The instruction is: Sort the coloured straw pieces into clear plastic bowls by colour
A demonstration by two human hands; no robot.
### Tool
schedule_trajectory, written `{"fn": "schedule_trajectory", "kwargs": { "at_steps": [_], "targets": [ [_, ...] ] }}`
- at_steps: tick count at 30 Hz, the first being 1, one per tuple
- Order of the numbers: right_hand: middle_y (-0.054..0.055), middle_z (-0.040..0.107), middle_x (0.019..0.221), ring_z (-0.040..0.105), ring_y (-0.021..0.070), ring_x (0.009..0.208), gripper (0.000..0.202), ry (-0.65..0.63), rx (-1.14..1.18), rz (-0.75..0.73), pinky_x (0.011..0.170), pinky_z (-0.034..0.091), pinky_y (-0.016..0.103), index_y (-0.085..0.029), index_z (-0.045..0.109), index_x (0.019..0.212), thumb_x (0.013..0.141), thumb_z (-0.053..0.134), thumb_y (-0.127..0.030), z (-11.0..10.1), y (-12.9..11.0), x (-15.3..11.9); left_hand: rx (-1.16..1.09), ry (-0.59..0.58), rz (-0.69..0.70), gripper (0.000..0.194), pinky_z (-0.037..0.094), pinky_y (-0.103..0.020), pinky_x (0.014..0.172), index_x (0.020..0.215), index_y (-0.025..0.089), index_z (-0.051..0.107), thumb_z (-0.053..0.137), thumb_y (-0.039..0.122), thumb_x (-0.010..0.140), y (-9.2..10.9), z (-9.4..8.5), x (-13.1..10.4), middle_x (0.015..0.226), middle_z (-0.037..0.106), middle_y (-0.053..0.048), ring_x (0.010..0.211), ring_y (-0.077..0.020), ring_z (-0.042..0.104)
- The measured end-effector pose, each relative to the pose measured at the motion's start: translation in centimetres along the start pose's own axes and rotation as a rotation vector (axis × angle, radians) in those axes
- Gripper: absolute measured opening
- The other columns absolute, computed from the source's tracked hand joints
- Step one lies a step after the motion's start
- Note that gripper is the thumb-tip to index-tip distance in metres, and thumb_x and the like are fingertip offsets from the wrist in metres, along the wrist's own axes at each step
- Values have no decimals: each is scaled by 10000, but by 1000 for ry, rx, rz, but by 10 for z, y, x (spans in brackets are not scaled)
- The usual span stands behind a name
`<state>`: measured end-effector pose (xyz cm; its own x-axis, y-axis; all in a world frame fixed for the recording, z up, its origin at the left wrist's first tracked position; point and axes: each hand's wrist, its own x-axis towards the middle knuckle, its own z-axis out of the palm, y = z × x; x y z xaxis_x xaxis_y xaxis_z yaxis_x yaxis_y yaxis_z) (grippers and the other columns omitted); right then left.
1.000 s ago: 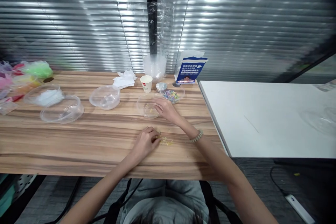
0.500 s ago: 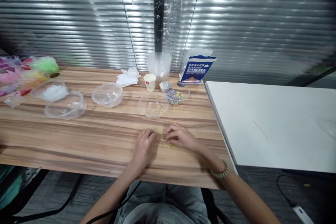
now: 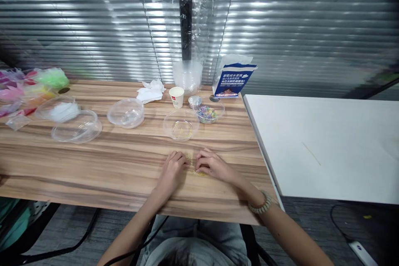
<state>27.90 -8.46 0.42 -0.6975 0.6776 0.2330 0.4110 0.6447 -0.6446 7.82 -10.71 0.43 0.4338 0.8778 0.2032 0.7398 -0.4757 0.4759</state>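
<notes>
Yellow pieces (image 3: 200, 173) beneath curled right fingers (image 3: 199, 163), near left fingers (image 3: 186, 162), grip unclear.

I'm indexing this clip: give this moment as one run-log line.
left hand: by small yellow pieces | right hand: at same pieces | clear round plastic bowl: beyond hands, yellow bits inside | white paper cup: upright

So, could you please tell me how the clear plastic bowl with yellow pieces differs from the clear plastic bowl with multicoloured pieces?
The yellow-piece bowl holds only a few scattered bits, whereas the multicoloured-piece bowl holds a heap. The yellow-piece bowl stands to the left; the multicoloured-piece bowl to the right, beside a small round silver item. Both are round, clear and open.
</notes>
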Motion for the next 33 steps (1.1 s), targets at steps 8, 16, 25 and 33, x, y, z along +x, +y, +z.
{"fn": "schedule_trajectory", "kwargs": {
  "at_steps": [8,16,25,33],
  "targets": [
    [30,658,805,554,173,832,119,192,81,13,771,457,321,-198,640,814,878,539,-198,-6,-3,-6,-151,57,21,176,437,-302,701,735,166,599,484,55,808,3,-9,-3,739,625,-38,761,-178,545],
    [32,641,803,580,174,776,114,446,-94,113,727,457,308,-201,614,794,874,535,-221,-28,3,25,-155,488,49,98,480,-262,676,777,186,624,564,228,842,-8,-58,41,757,674,-20,704,-144,616],
    [74,648,887,540,234,905,118,454,-216,82,902,398,422,-180,660,893,854,549,-173,-38,17,85,-17,608,117,119,474,-345,814,888,180,666,555,210,858,-35,-44,56,968,662,-73,901,-181,593],
    [56,645,894,550,202,860,163,293,-126,48,849,446,399,-203,653,998,862,564,-198,-18,-20,-2,-203,16,156,225,466,-289,763,949,196,665,495,78,860,0,-12,-15,924,644,-56,870,-172,570]
  ]
}}
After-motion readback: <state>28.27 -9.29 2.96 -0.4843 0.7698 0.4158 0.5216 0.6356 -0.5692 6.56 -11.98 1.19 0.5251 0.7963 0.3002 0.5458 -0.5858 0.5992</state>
